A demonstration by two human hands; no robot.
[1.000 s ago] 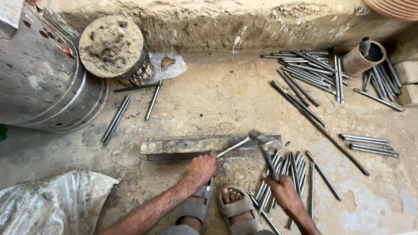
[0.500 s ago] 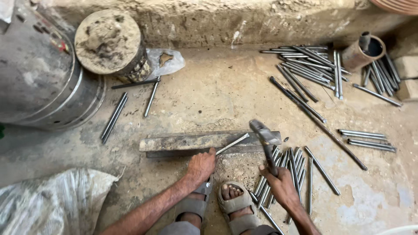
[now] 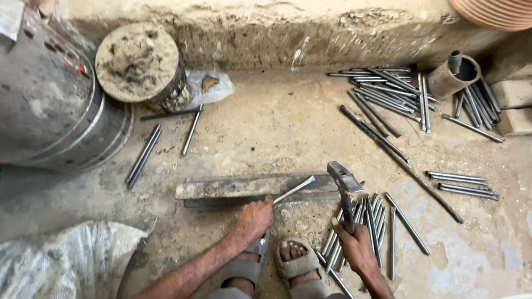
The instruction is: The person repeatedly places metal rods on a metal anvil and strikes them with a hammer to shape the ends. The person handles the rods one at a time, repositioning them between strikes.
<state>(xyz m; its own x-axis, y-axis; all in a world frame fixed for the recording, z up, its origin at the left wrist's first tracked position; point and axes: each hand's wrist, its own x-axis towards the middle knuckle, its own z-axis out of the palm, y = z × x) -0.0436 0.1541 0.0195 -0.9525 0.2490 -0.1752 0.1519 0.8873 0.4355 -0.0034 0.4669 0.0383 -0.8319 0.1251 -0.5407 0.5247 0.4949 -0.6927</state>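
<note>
Left hand (image 3: 254, 220) fingers pinch the steel rod (image 3: 294, 190) flat on the iron bar (image 3: 233, 188); right hand (image 3: 354, 247) grips the hammer (image 3: 344, 185): strike squarely, clear of the pinching fingers

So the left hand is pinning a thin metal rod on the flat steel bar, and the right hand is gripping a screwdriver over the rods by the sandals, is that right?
Not quite. The right hand grips a hammer, not a screwdriver, as the head view shows. The rest holds: the left hand pins a thin metal rod on the flat steel bar, and the hammer is over the rods by the sandals.
</note>
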